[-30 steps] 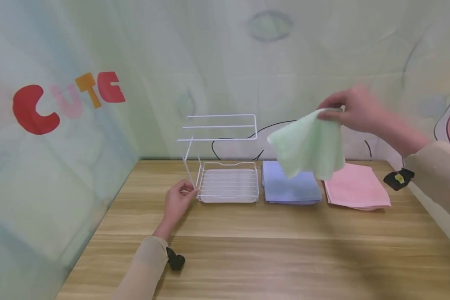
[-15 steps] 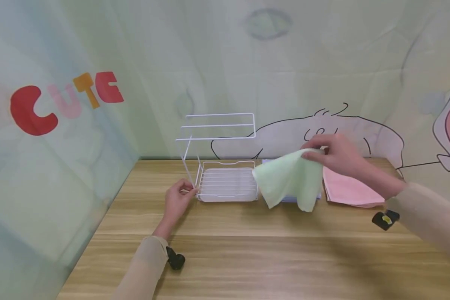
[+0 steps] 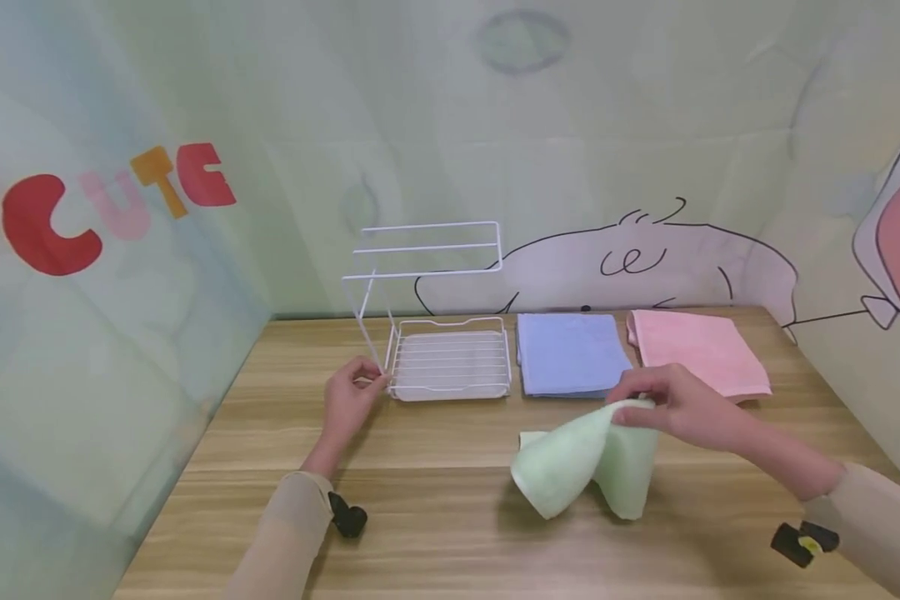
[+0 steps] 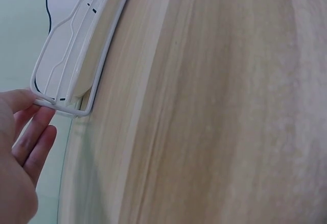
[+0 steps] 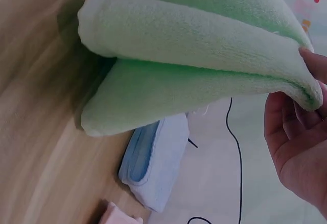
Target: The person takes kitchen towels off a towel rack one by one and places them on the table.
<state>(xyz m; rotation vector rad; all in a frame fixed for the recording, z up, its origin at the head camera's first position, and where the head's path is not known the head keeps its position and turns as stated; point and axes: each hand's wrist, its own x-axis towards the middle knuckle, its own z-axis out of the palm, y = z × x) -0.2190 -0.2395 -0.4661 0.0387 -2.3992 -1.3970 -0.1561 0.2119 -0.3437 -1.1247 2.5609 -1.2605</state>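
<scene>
In the head view, my left hand is at the lower left corner of a white wire rack. Its thumb and fingers pinch the rack's wire, as the left wrist view confirms. A pale tray forms the rack's base. My right hand pinches a light green towel by its upper edge. The towel droops in folds over the front part of the table, its lower corners at or just above the wood. In the right wrist view the green towel hangs from the thumb and fingers.
A folded blue towel lies right of the rack, and a folded pink towel lies beyond it. The wooden table meets printed curtains at its back and left.
My right hand has brought the green towel down and towards me, from above the blue and pink towels to the front table. My left hand stays on the rack.
</scene>
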